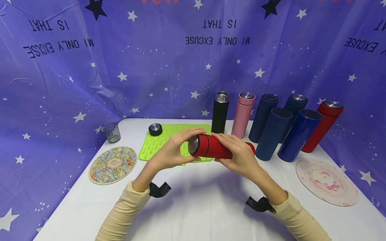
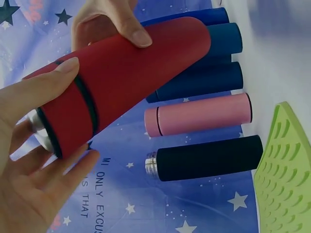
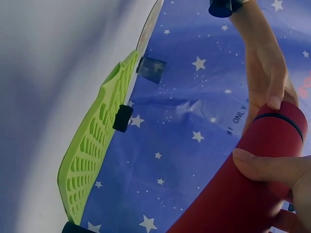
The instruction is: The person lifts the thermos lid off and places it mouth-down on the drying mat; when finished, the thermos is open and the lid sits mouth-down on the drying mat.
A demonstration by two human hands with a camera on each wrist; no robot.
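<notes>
A red thermos (image 1: 217,151) is held in the air, tilted, its steel-topped cap toward the left. My left hand (image 1: 172,150) holds the cap end, and its thumb lies on the red cap in the left wrist view. Around the body, my right hand (image 1: 241,154) grips the thermos with the thumb across it (image 3: 257,167). A thin dark ring (image 2: 87,104) marks the join of cap and body, with no gap showing. Below and behind the hands lies a green drying mat (image 1: 146,150), bearing a black thermos cap (image 1: 155,129).
An uncapped black thermos (image 1: 219,115) stands at the back beside a pink thermos (image 1: 242,115). Several blue thermoses (image 1: 272,134) and another red thermos (image 1: 322,127) stand to the right. A grey glass (image 1: 112,133), a patterned round mat (image 1: 114,165) and a pink round mat (image 1: 327,182) are at the sides.
</notes>
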